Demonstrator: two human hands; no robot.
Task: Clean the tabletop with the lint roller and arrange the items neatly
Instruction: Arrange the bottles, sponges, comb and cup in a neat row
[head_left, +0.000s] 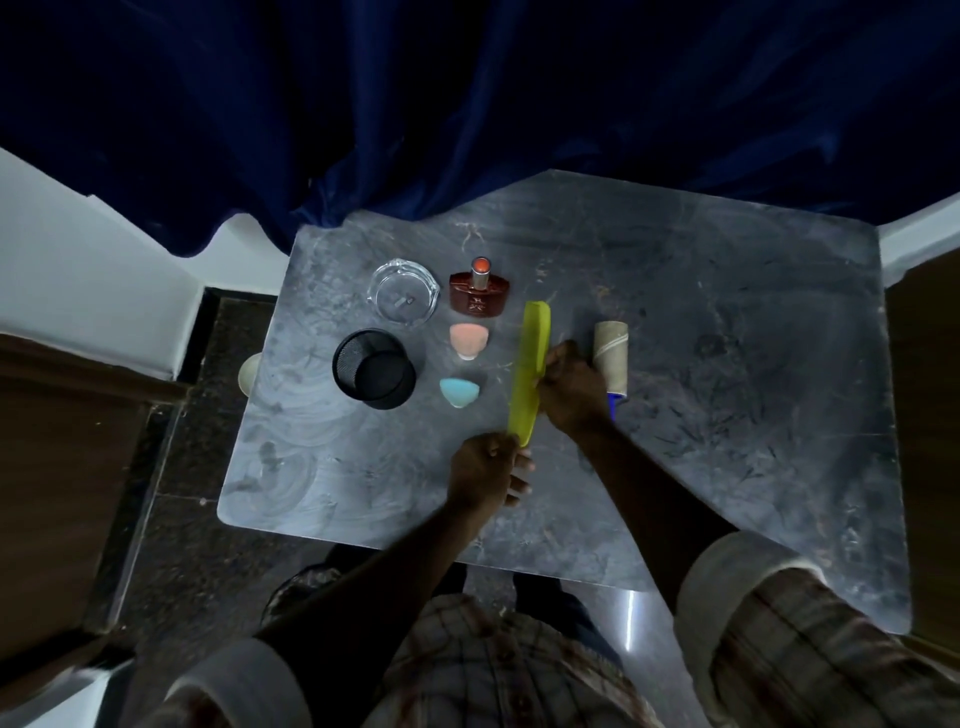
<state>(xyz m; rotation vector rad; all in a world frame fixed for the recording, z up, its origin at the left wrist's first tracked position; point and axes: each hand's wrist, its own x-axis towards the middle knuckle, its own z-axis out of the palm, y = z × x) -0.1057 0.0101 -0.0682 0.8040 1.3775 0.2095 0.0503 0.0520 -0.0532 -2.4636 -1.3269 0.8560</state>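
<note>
Both hands are pinching the yellow comb (530, 371) — left hand (485, 470) at near tip, right hand (569, 387) mid-length — w/ lint roller (611, 345) touching right knuckles, so it's risking getting knocked rolling across desk (727, 312).

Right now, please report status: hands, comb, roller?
Both hands on green comb: left hand at near end, right hand mid-length. Lint roller lying beside right hand, unheld. Nothing blocking.
</note>
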